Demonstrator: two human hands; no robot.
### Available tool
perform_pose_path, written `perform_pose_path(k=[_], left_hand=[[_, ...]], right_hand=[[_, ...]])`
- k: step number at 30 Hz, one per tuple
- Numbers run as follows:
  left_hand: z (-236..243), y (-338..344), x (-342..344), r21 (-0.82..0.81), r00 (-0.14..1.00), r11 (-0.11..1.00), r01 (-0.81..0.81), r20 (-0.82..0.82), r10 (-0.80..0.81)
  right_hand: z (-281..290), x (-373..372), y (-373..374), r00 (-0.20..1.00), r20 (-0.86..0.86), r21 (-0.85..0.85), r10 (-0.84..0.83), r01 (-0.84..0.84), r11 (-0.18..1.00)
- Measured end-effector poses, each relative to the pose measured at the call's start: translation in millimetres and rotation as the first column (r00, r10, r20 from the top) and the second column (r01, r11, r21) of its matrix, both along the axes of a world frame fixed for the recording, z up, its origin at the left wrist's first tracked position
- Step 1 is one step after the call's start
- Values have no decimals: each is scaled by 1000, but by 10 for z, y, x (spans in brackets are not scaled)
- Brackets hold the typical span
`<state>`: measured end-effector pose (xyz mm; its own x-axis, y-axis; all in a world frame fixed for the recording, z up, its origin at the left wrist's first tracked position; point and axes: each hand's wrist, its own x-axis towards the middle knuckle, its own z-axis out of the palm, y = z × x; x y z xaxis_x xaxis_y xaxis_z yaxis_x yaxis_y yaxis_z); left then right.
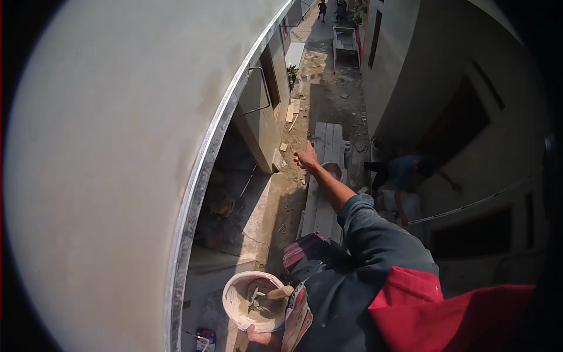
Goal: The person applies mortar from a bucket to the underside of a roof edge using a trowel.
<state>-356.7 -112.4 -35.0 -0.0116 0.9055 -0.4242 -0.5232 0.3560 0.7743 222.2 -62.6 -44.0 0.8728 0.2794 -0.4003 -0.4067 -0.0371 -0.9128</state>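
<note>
My right hand (306, 157) reaches out over the walkway below, partly curled with thumb and fingers apart and nothing visible in it. At the lower edge my left hand (261, 333) grips a pale bucket (236, 300) from beside and underneath. Inside the bucket is grey mortar-like material, with a wooden-handled trowel (275, 293) resting in it. My right arm hides part of a round reddish container (332, 169) on the long grey boards below.
A tall plastered wall (105, 176) with a metal edge (212, 138) is close on my left. Below runs a narrow rubble-strewn alley with grey planks (328, 138). A co-worker (410, 170) bends by the right wall. A distant person (322, 10) stands beyond a pale frame (346, 38).
</note>
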Motion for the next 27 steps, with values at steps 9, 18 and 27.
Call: perform_pose_path(k=[9,18,27], left_hand=[[410,1007,270,-19,860,860,509,32,-509],[493,1400,613,121,794,797,591,-259,-550],[391,1643,875,147,671,655,741,-131,-730]], right_hand=[[-169,-2328,-886,674,-228,-43,702,-728,685],[277,-2670,-968,721,-215,127,658,-648,751],[466,-2619,-1183,899,-190,137,395,-375,917]])
